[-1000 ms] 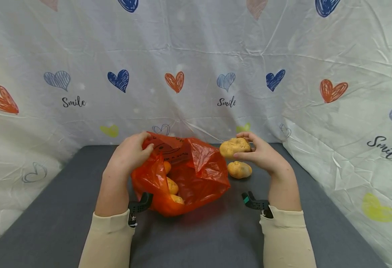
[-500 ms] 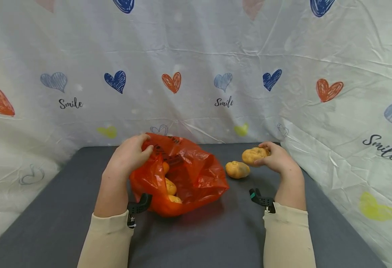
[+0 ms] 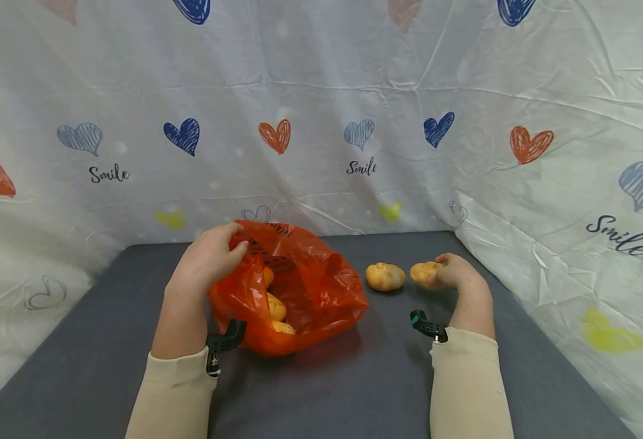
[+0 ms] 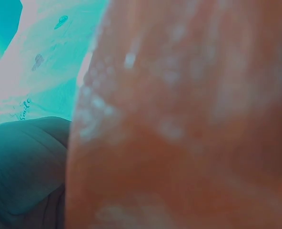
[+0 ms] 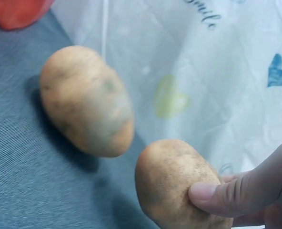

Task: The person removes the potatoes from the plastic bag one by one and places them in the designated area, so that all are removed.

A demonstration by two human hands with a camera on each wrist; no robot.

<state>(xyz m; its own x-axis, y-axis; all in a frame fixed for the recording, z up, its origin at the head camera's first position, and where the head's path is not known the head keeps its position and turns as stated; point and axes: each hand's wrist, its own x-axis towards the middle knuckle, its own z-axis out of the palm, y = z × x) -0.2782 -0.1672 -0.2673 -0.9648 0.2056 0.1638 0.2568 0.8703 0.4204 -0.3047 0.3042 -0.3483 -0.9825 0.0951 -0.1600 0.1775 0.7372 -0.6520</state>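
Note:
My right hand (image 3: pixel 461 277) pinches a potato (image 3: pixel 424 274) between thumb and fingers, low over the table at the right. The right wrist view shows the thumb pressed on the side of this held potato (image 5: pixel 172 183). Just left of it a second potato (image 3: pixel 385 277) lies on the table. My left hand (image 3: pixel 206 256) grips the upper left rim of a red plastic bag (image 3: pixel 327 286), whose mouth gapes towards me. Several potatoes (image 3: pixel 276 308) lie inside the bag. In the left wrist view the blurred bag (image 4: pixel 179 119) hides most of the scene.
A dark grey cloth-covered table (image 3: pixel 321 396) spreads under everything. Behind it and along both sides hangs a white curtain (image 3: pixel 310 79) printed with hearts and "Smile". A black camera mount sits on each wrist.
My right hand has carried its potato from beside the bag to the right, then lowered it beside the other potato. The left hand keeps its grip on the bag's rim.

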